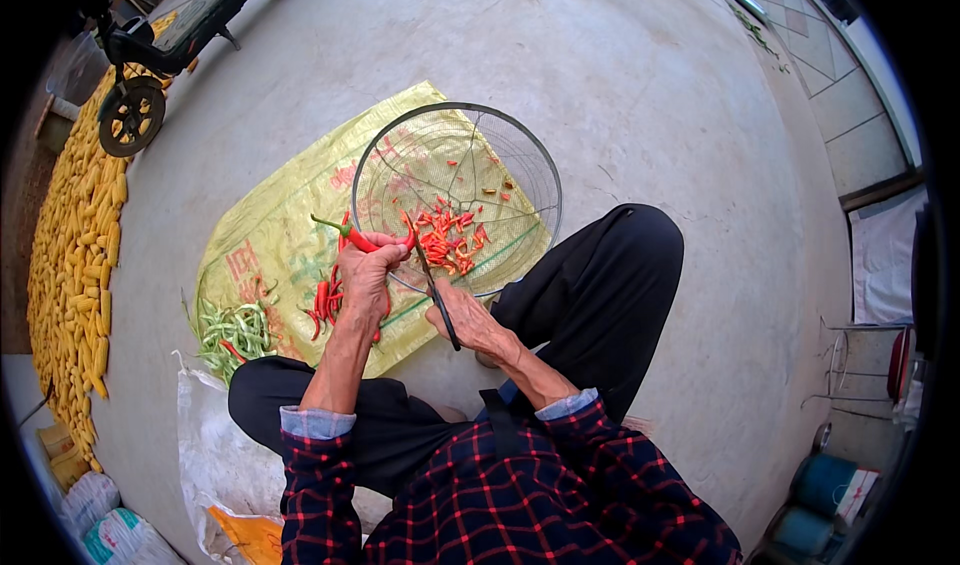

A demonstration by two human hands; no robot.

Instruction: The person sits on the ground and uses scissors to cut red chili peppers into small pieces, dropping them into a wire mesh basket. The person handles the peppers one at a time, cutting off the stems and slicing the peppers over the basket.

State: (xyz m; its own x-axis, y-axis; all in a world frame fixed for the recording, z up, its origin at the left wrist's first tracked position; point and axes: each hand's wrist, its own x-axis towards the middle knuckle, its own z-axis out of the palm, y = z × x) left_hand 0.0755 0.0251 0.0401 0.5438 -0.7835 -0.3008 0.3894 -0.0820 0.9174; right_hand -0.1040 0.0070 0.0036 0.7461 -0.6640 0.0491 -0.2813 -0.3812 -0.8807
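Note:
My left hand point(367, 265) grips a long red chili pepper point(361, 241) with a green stem, over the left rim of a round wire-mesh basket point(517, 145). Scissors point(437, 295) are in my right hand point(466, 316), their blades pointing up beside the chili's free end. Cut red chili pieces point(450, 239) lie in the basket. Whole red chilies point(322, 302) rest on a yellow woven sack point(277, 197), partly behind my left hand and forearm. Farther left is a heap of green beans or green peppers point(236, 332); I cannot tell which.
Corn cobs point(75, 265) are spread along the left, beside a parked scooter point(161, 47). A white plastic sack point(225, 445) lies by my left knee. At the right stand a metal-legged stool point(896, 366) and blue-green containers point(821, 482).

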